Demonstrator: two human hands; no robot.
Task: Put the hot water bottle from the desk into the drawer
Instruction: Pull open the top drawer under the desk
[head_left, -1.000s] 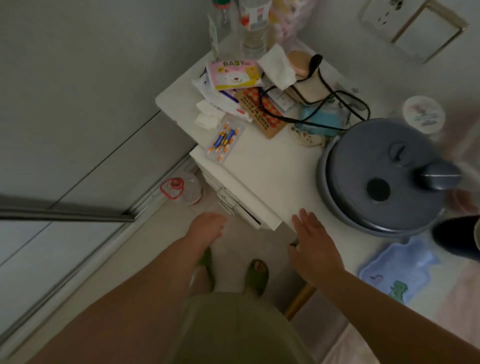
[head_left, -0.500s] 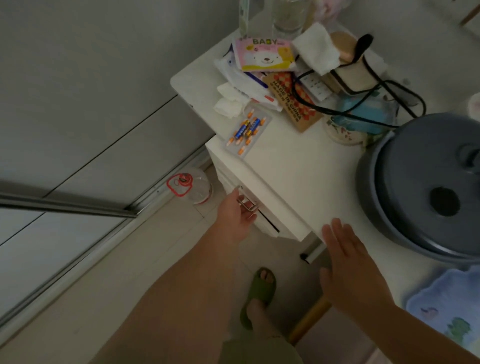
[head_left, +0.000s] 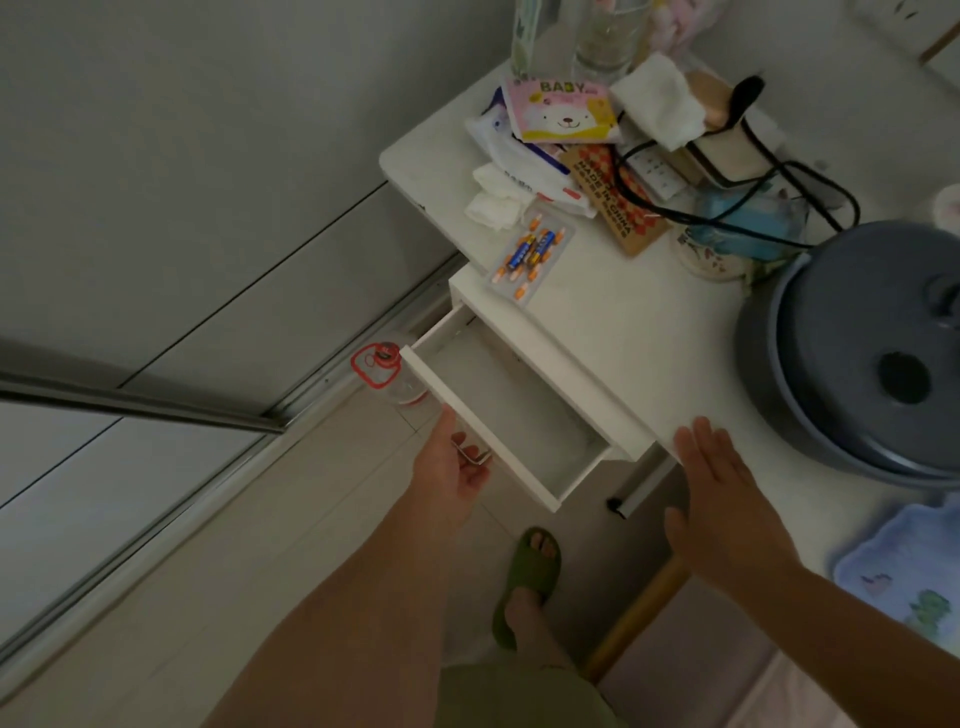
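The pale blue hot water bottle with cartoon prints lies flat on the white desk at the lower right, partly cut off by the frame edge. The white drawer under the desk's front edge stands pulled out, and its inside looks bare. My left hand grips the metal drawer handle at the drawer front. My right hand rests flat, fingers spread, on the desk's front edge, left of the hot water bottle and apart from it.
A large grey round cooker fills the desk's right side. Batteries in a blister pack, tissues, a "BABY" packet, black cables and bottles crowd the back. A clear jar with a red lid stands on the floor beside the drawer. My slippered foot is below.
My left hand reached the drawer handle, closed on it and pulled the drawer out from shut to wide out. My right hand stayed flat on the desk edge.
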